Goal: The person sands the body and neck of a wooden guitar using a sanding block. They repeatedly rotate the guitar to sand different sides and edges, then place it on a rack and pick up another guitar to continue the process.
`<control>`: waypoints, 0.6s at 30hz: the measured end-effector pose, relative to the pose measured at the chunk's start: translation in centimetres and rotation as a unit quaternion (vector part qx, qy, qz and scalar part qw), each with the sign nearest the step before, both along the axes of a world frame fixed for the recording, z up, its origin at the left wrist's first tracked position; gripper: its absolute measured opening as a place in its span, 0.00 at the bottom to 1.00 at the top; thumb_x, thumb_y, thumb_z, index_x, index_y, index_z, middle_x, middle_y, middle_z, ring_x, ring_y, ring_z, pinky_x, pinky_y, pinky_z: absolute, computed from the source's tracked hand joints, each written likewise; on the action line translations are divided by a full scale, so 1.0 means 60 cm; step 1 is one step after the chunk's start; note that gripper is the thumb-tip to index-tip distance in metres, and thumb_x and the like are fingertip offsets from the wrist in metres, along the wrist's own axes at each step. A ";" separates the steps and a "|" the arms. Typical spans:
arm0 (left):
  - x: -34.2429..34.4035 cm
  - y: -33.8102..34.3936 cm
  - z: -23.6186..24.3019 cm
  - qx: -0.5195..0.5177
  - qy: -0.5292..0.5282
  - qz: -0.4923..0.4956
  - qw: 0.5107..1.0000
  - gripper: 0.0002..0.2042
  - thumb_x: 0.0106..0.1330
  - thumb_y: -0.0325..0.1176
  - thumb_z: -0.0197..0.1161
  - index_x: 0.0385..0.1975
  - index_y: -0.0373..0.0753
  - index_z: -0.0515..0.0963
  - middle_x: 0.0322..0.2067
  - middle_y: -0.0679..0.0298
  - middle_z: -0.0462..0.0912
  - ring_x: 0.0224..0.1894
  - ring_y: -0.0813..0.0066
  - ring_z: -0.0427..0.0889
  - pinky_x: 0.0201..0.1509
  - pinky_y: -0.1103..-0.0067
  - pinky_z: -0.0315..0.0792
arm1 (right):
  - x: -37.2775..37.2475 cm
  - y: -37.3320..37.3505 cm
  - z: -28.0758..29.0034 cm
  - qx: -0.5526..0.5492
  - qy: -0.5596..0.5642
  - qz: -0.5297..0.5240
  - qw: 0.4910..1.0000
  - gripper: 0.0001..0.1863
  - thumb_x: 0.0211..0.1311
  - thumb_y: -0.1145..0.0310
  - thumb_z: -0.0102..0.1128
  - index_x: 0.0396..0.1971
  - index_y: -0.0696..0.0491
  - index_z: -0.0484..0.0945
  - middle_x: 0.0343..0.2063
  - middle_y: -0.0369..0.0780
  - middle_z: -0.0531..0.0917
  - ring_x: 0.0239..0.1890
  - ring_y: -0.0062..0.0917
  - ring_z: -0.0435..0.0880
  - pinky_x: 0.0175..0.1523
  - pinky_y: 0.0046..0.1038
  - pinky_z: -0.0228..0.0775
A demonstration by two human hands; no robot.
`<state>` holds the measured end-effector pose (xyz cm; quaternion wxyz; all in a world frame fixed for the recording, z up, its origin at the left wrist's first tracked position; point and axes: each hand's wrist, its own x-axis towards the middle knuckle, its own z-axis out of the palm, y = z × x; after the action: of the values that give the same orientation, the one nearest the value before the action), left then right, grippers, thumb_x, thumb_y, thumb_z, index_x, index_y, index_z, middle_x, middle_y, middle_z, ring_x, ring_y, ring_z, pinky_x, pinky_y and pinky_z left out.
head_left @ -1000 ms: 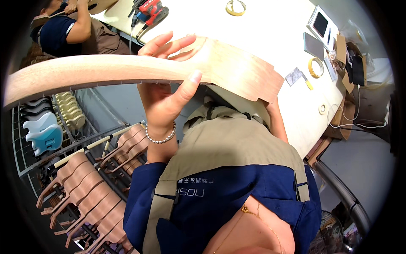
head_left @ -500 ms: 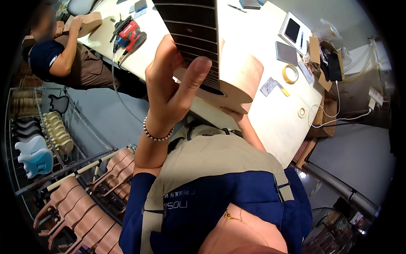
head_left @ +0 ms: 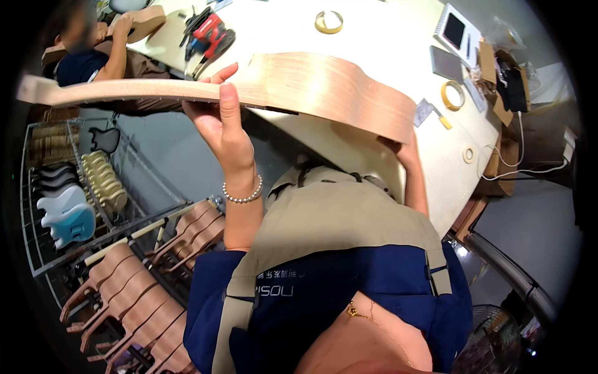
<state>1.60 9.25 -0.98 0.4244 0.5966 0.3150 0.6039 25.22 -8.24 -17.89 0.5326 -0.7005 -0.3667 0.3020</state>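
An unfinished, pale wooden acoustic guitar (head_left: 339,90) is held on its edge above the table's near side, its side wall facing up and its neck pointing left. Around the neck, close to the body, my left hand (head_left: 229,140) is closed, with thumb and fingers on either side of it. My right hand (head_left: 406,151) grips the guitar's lower end at the right; the body hides most of its fingers. The fretboard faces down toward me, seen only as a thin dark edge.
On the white table (head_left: 380,43) lie a red sander (head_left: 212,34), tape rolls (head_left: 453,95), a notebook with a phone (head_left: 455,31) and a cardboard box (head_left: 492,68). A person (head_left: 87,62) works on another guitar at far left. Racks of guitar bodies (head_left: 134,299) stand at lower left.
The guitar has swung from neck-away to neck-left and rolled so its side faces up. Both hands turned with it, still holding on. My view has shifted slightly.
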 end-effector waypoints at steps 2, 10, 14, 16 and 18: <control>-0.025 -0.006 -0.009 -0.061 -0.064 -0.001 0.996 0.14 0.68 0.38 0.46 0.46 0.37 0.61 0.44 0.47 0.75 0.38 0.75 0.77 0.38 0.83 0.72 | 0.004 0.006 0.036 -0.003 -0.021 0.016 1.000 0.42 0.33 0.65 0.75 0.51 0.59 0.63 0.46 0.43 0.73 0.49 0.31 0.72 0.54 0.30 0.63; -0.036 -0.021 0.004 0.003 -0.060 0.006 0.998 0.14 0.66 0.36 0.52 0.44 0.37 0.58 0.40 0.53 0.77 0.34 0.82 0.69 0.39 0.88 0.64 | -0.026 0.032 0.006 -0.004 0.031 0.042 0.999 0.29 0.40 0.73 0.70 0.47 0.58 0.70 0.41 0.39 0.78 0.42 0.23 0.76 0.47 0.26 0.69; -0.005 -0.032 0.039 0.073 -0.011 -0.032 0.997 0.19 0.60 0.34 0.60 0.46 0.36 0.60 0.36 0.55 0.78 0.35 0.82 0.72 0.41 0.88 0.65 | -0.052 0.042 -0.026 -0.044 0.088 0.052 0.994 0.21 0.43 0.75 0.68 0.41 0.57 0.75 0.35 0.37 0.80 0.37 0.20 0.77 0.43 0.25 0.70; 0.009 -0.033 0.048 0.084 -0.007 -0.078 0.993 0.23 0.57 0.29 0.65 0.45 0.35 0.58 0.35 0.63 0.78 0.33 0.85 0.70 0.39 0.88 0.65 | -0.072 0.051 -0.034 -0.005 0.123 0.014 0.992 0.20 0.43 0.75 0.68 0.40 0.57 0.76 0.32 0.37 0.81 0.35 0.20 0.78 0.41 0.24 0.70; 0.025 -0.037 0.057 0.096 0.011 -0.084 0.992 0.23 0.55 0.29 0.66 0.44 0.35 0.59 0.34 0.64 0.78 0.34 0.85 0.70 0.37 0.89 0.66 | -0.076 0.056 -0.049 -0.011 0.184 0.011 0.983 0.18 0.44 0.74 0.67 0.38 0.58 0.76 0.31 0.37 0.81 0.32 0.21 0.79 0.38 0.23 0.71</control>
<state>3.10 7.05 2.45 0.4109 0.6658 0.2092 0.5866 20.66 -4.88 -20.84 0.5797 -0.6347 -0.2664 0.4360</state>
